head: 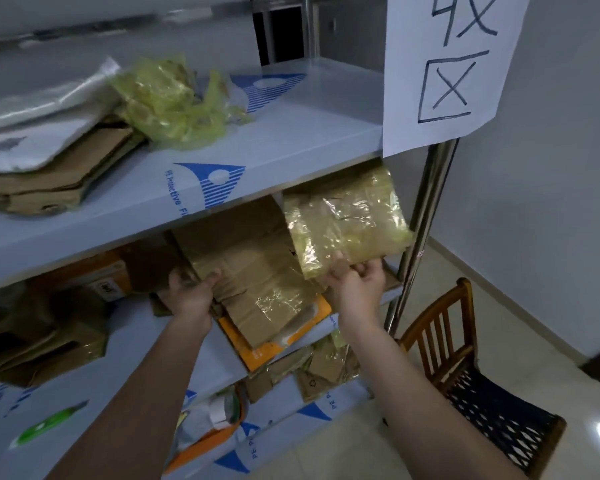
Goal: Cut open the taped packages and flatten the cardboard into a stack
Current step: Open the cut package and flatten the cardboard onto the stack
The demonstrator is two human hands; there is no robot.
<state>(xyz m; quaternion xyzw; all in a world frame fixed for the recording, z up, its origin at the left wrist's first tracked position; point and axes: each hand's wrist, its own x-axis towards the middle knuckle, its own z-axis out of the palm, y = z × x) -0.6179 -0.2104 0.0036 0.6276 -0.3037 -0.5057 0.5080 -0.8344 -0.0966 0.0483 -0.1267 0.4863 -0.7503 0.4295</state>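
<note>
the right hand (355,280) grips the lower edge of a taped package (345,221), fingers curled up under it and thumb against its near face. the package is a flat, roughly square cardboard parcel wrapped all over in glossy, yellowish clear tape that wrinkles and catches the light; it is held tilted up in the gap between the upper shelf (291,133) and the middle shelf (136,344), at the right end beside the steel post (426,216).

the left hand (191,292) holds the near left edge of a flattened cardboard piece (253,271), thumb curled on top, fingers hidden below. this piece is brown, creased along its folds, with a shiny patch of the same yellowish tape near its front corner. it lies on top of an orange box (274,344) that juts over the front edge of the middle shelf.

further left on that shelf sit more brown cartons (49,337), in shadow. on the upper shelf lie a stack of flattened cardboard (59,178) with a white plastic mailer (39,123) over it, and a crumpled heap of yellow-green tape (177,105) just beside them. the shelves are covered in pale blue protective film with blue logos.

a green utility knife (49,426) lies on the lower shelf (278,420), at the left, well apart from both hands. a white paper sign (454,64) with blue marker strokes hangs from the top right of the rack. a wooden chair (465,368) with a black woven seat stands on the floor to the right.
</note>
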